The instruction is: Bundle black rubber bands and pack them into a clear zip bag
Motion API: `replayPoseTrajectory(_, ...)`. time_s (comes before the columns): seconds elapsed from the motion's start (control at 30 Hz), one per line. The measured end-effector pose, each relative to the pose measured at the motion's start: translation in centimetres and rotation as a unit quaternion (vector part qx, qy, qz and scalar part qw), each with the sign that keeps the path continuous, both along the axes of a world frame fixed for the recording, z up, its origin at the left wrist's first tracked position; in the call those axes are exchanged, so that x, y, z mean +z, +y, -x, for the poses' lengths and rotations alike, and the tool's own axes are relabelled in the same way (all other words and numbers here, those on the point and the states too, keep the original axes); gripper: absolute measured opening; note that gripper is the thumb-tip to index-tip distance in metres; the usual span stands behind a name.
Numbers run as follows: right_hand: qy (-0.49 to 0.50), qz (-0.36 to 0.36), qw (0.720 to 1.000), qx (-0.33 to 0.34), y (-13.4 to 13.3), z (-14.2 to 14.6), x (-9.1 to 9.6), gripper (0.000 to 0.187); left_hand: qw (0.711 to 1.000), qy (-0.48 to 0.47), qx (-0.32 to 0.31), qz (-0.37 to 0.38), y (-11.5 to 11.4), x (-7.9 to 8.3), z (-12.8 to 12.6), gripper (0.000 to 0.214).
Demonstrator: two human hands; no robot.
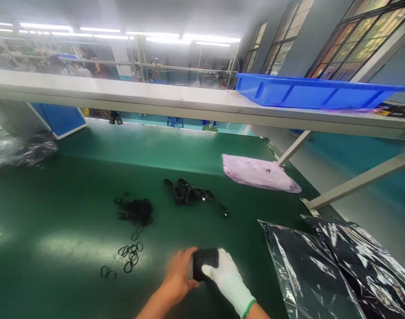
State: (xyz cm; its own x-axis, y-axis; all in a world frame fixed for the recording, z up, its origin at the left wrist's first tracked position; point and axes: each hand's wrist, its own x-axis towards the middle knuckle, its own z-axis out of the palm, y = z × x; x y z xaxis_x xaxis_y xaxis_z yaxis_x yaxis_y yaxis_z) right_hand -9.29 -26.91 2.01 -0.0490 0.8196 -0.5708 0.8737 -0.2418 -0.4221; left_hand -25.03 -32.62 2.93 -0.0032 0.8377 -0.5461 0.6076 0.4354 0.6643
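Near the front of the green work surface, both hands grip a black, finely ridged cylindrical stack [205, 263], which looks like thin rings pressed together. My left hand [181, 272] is bare and wraps its left end. On the right end closes my right hand [227, 274], in a white glove with a green cuff, its thumb across the front. Loose thin black rings [132, 256] lie to the left of my hands. Behind them is a tangled pile of black rings [139, 212]. Shiny black oval pieces [191, 195] are grouped farther back.
Clear bags with dark contents [312, 270] lie at the right. A pink plastic bag [258, 172] rests farther back, beside a slanted metal brace [358, 181]. Across the back runs a raised white shelf [149, 94] bearing a blue tray [315, 93]. Crumpled clear plastic [23, 150] sits at the left.
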Motion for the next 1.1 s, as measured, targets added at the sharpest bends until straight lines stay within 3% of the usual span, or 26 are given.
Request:
replayPoseTrajectory(0.27, -0.003, -0.003, 1.0, -0.012, -0.4, 0.2, 0.0, 0.044, 1.0, -0.012, 0.015, 0.02, 0.4, -0.2, -0.1, 0.087)
replayPoseTrajectory(0.43, -0.043, -0.017, 0.999, -0.028, -0.8, 1.4, 0.1, 0.078, 1.0, 0.004, 0.012, 0.01, -0.1, -2.2, -0.4, 0.094)
replayPoseTrajectory(0.5, -0.066, -0.023, 0.997, -0.024, -0.8, 1.8, 0.1, 0.08, 1.0, -0.01, -0.011, 0.017, 0.2, -2.8, 0.1, 0.099)
replayPoseTrajectory(0.6, -0.069, -0.017, 0.997, -0.019, -0.6, 1.9, 0.2, 0.071, 0.998, -0.012, -0.029, -0.054, 2.7, -2.0, 2.4, 0.079)
replayPoseTrajectory(0.7, -0.068, 0.01, 0.997, -0.023, -0.3, 1.8, 0.7, 0.068, 0.969, 0.126, -0.009, -0.211, 7.8, 0.0, 6.0, 0.038)
replayPoseTrajectory(0.8, -0.085, 0.046, 0.995, -0.025, 0.0, 1.9, 1.4, 0.079, 0.947, 0.191, -0.025, -0.258, 14.1, 1.6, 8.9, 0.046)
replayPoseTrajectory(0.9, -0.09, 0.066, 0.993, -0.029, 0.1, 2.0, 1.5, 0.088, 0.936, 0.214, -0.093, -0.263, 18.8, 2.4, 10.4, 0.048)
replayPoseTrajectory(1.0, -0.075, 0.059, 0.995, -0.033, 0.1, 1.9, 0.9, 0.09, 0.937, 0.219, -0.128, -0.24, 19.7, 3.2, 11.1, 0.034)
replayPoseTrajectory(1.1, -0.069, 0.058, 0.995, -0.035, 0.0, 1.8, 0.2, 0.09, 0.953, 0.211, -0.088, -0.199, 16.1, 3.8, 11.0, 0.036)
